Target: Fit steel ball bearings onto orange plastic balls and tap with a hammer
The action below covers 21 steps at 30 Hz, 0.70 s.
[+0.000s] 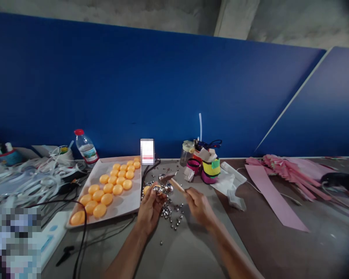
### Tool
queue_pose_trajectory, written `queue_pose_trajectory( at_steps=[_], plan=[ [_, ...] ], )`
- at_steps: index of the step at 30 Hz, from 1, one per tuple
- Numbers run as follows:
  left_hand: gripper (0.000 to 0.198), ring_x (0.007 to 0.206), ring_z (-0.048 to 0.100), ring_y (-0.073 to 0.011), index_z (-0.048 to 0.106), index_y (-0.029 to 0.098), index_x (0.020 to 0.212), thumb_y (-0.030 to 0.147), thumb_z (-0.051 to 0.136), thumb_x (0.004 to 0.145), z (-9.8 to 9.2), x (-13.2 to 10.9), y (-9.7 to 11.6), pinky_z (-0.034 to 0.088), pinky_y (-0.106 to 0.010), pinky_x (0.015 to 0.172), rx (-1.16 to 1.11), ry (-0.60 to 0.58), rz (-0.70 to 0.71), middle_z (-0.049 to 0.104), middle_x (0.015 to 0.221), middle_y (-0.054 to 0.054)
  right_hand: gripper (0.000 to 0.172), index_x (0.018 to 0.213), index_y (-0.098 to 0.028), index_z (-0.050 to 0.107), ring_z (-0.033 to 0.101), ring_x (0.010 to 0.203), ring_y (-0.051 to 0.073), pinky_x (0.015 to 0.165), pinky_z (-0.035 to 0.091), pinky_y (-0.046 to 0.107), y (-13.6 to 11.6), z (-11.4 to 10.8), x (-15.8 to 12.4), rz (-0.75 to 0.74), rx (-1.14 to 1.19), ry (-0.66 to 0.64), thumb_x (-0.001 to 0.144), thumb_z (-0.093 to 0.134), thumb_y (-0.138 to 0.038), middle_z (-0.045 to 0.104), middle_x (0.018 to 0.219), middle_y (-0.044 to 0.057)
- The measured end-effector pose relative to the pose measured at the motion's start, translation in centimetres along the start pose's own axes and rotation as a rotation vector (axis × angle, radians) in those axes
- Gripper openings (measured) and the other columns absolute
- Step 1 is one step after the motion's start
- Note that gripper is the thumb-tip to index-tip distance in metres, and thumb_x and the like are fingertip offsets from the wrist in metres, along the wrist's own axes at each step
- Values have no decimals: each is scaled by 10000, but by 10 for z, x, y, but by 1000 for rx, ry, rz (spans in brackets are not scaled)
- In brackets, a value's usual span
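My left hand (149,209) curls round an orange ball (147,189) that has shiny silver beads (157,189) on its upper side. Fingers hide much of this ball. In my right hand (198,204) is the pale wooden handle of a palette knife (178,185); its thin metal blade reaches left, just above the held ball. Loose silver beads (167,212) of several sizes lie heaped on the table around and between both hands. To the left, a white-lined tray (122,205) carries rows of plain orange balls (108,188).
Behind the beads stand a lit screen (147,152), a glass jar (187,152) and yellow and magenta rolls (211,167). A red-capped bottle (87,148) is behind the tray. Black cables (85,232) cross the left front. Pink strips (276,193) lie right; white strips (31,182) pile left.
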<state>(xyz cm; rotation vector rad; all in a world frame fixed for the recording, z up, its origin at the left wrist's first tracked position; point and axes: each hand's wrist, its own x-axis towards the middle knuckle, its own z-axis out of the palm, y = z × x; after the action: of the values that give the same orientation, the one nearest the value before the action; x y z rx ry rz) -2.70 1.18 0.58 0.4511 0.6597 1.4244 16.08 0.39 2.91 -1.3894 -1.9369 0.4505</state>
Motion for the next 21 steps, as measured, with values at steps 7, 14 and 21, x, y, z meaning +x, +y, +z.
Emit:
queue_pose_trajectory(
  at_steps=[7,14,21],
  plan=[
    [394,727,650,-138,616,220,1044,263,748,676,-5,1,2,531,-274,719,25,-11,-7,667,805,2,186,905,-175,621,580,815,170,714,409,242,29,-6,9,211,-293,89,871,446,-230,619,928,82],
    [363,705,645,-128,638,205,1010,231,755,668,1,-2,0,534,-246,664,21,-21,-37,664,809,1,211,928,-179,635,598,806,170,699,410,238,40,2,10,305,-447,-47,882,439,-244,627,978,74],
    [359,695,635,-121,649,200,1000,232,760,660,-2,-1,-1,537,-261,675,27,-29,-47,665,837,-12,242,955,-172,637,596,812,176,740,405,269,41,12,11,322,-563,-100,899,419,-263,624,1007,93]
  ],
)
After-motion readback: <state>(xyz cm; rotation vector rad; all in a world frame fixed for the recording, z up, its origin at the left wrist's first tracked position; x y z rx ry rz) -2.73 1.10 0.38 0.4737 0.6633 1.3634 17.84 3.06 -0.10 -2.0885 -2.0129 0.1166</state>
